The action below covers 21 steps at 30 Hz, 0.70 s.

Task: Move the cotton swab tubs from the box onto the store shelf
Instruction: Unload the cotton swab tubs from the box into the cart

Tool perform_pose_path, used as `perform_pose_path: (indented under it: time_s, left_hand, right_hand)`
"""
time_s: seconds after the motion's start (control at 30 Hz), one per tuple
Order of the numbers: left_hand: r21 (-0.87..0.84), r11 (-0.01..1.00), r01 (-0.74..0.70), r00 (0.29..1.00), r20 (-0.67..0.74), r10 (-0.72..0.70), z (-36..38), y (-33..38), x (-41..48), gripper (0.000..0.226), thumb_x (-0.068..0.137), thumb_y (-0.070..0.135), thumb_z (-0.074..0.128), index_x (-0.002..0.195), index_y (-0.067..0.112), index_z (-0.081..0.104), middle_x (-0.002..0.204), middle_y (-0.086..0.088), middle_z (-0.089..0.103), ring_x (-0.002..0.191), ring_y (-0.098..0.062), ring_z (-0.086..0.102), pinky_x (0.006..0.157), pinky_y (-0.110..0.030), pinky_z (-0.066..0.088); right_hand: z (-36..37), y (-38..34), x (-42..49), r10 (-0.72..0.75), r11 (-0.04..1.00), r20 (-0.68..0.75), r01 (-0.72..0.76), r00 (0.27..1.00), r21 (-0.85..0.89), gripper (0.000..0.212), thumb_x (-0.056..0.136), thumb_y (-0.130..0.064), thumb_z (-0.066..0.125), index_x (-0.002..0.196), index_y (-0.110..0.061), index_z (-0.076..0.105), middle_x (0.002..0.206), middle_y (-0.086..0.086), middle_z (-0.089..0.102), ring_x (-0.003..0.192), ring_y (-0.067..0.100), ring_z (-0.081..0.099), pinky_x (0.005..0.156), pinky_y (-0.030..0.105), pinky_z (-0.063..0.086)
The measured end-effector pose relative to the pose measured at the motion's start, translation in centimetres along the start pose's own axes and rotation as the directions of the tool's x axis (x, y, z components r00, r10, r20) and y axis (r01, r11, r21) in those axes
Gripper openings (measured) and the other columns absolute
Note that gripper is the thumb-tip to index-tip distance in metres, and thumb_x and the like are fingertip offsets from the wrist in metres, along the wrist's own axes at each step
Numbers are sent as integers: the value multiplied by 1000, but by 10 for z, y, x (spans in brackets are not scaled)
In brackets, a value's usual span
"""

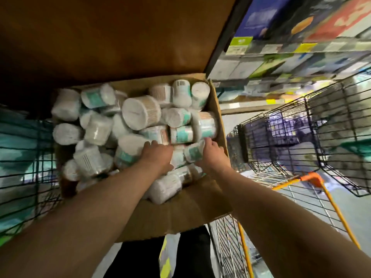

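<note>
Box (180, 213): cardboard, flaps open, dead centre in my feed.
Tubs (140, 113): cotton swab tubs, white with teal labels. All of them are in the box, heaped any which way, mostly on their sides.
Left hand (158, 155): inside the box near its front edge, lying over the heap with fingers bent onto a tub. Can't tell if it's actually gripping.
Right hand (212, 155): by the box's right wall, fingers curled round a teal tub (193, 151).
Shelf (281, 63): right of the box, blurry packs on it.
Wire cart (301, 141): also right of the box, orange handle.
</note>
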<state>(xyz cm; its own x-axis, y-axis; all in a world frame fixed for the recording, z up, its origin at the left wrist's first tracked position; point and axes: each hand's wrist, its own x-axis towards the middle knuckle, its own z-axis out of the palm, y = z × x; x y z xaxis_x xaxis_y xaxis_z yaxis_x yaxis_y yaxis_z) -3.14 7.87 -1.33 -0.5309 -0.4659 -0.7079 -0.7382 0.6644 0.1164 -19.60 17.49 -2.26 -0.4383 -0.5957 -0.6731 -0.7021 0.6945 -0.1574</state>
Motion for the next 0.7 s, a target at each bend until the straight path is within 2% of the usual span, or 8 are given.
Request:
perform_pose_path:
  time_s: [0.1, 0.27, 0.4, 0.53, 0.7]
  left_hand:
    - [16, 1000, -11, 999, 41, 11, 0, -1, 8, 59, 85, 54, 65, 136, 28, 48, 133, -8, 59, 123, -31, 49, 100, -44, 37]
    - [37, 999, -11, 999, 42, 9, 5, 3, 22, 65, 81, 65, 66, 129, 24, 50, 130, -7, 61, 122, -30, 49, 100, -44, 34]
    - [49, 999, 20, 1000, 13, -21, 10, 13, 28, 68, 77, 64, 69, 128, 22, 54, 131, -5, 61, 123, -29, 48, 102, -43, 35]
    - [-53, 997, 58, 998, -35, -60, -3, 19, 17, 76, 76, 62, 70, 135, 21, 48, 132, -11, 56, 119, -31, 53, 101, -44, 41]
    - [-351, 930, 108, 985, -89, -148, -46, 31, -12, 91, 71, 64, 76, 143, 22, 39, 139, -13, 41, 121, -37, 54, 98, -45, 49]
  right_hand:
    - [10, -5, 6, 41, 993, -3, -41, 999, 108, 69, 85, -33, 74, 137, -15, 33, 141, 13, 47, 128, 41, 46, 98, 49, 45]
    - [12, 1, 14, 94, 966, -21, -86, 995, 245, 76, 74, -35, 88, 123, -16, 33, 129, 14, 54, 116, 38, 59, 92, 48, 52]
    - [10, 12, 11, 86, 966, -37, -75, 996, 246, 83, 72, -46, 88, 131, -19, 36, 128, 12, 48, 110, 34, 60, 94, 46, 52]
    - [-1, 12, -1, 62, 971, -124, -31, 990, 238, 73, 77, -62, 76, 133, -29, 42, 124, 7, 49, 107, 31, 61, 93, 45, 55]
    - [-43, 21, -34, 74, 949, -269, 14, 960, 313, 63, 86, -65, 63, 135, -28, 48, 124, 11, 53, 110, 34, 59, 93, 43, 52]
